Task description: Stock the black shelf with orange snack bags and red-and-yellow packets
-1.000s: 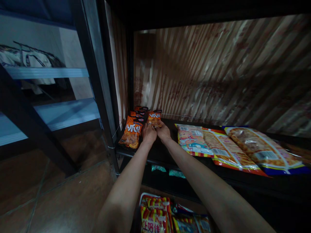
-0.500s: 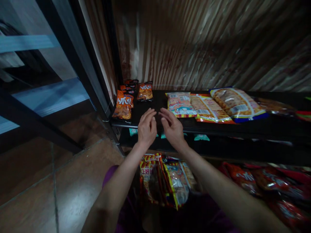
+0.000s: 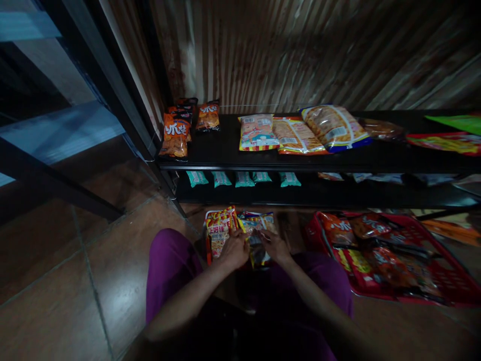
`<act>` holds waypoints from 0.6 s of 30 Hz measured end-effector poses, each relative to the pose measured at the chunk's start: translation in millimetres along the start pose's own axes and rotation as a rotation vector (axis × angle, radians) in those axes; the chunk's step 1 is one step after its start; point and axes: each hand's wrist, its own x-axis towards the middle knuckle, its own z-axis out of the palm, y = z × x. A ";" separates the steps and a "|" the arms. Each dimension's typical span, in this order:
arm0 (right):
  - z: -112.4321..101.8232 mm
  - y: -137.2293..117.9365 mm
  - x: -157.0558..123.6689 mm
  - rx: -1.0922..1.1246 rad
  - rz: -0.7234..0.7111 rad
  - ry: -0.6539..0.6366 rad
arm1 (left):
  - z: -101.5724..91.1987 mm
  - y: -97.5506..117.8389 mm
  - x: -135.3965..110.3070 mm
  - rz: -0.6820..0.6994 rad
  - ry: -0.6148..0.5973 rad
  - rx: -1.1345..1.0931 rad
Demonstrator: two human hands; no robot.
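Low between my knees, my left hand (image 3: 236, 249) has its fingers curled on the edge of a red and yellow snack bag (image 3: 218, 233) standing upright. My right hand (image 3: 277, 247) lies against a snack bag with a clear-looking front and yellow edges (image 3: 258, 225), fingers apart and slightly bent. Both bags stand in a container whose white rim (image 3: 206, 225) shows at the left. Dim light and blur hide the fingertips in part.
A black shelf (image 3: 221, 150) holds orange snack bags (image 3: 176, 135) at left and larger bags (image 3: 259, 131) in the middle. Small teal bags (image 3: 221, 179) line the lower shelf. To the right, a red basket (image 3: 319, 235) holds several packets. A dark metal frame (image 3: 90, 80) stands at left.
Both hands have come down from above the front of the shelf to the upright snack bags between my knees. The view has tipped downward, showing more of the red basket.
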 end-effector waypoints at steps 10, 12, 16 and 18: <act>8.5 -10.8 -8.8 0.058 -0.034 -0.134 | 17.1 -16.2 10.1 -0.033 -0.132 0.167; -0.5 -10.8 -3.4 0.090 -0.031 -0.120 | 19.0 -12.5 13.1 0.004 -0.136 0.184; -47.2 11.5 21.4 0.139 -0.012 0.051 | 32.4 -2.0 20.4 0.074 -0.176 0.269; -82.2 37.3 32.8 0.139 0.017 0.222 | 41.5 2.9 24.0 0.065 -0.231 0.325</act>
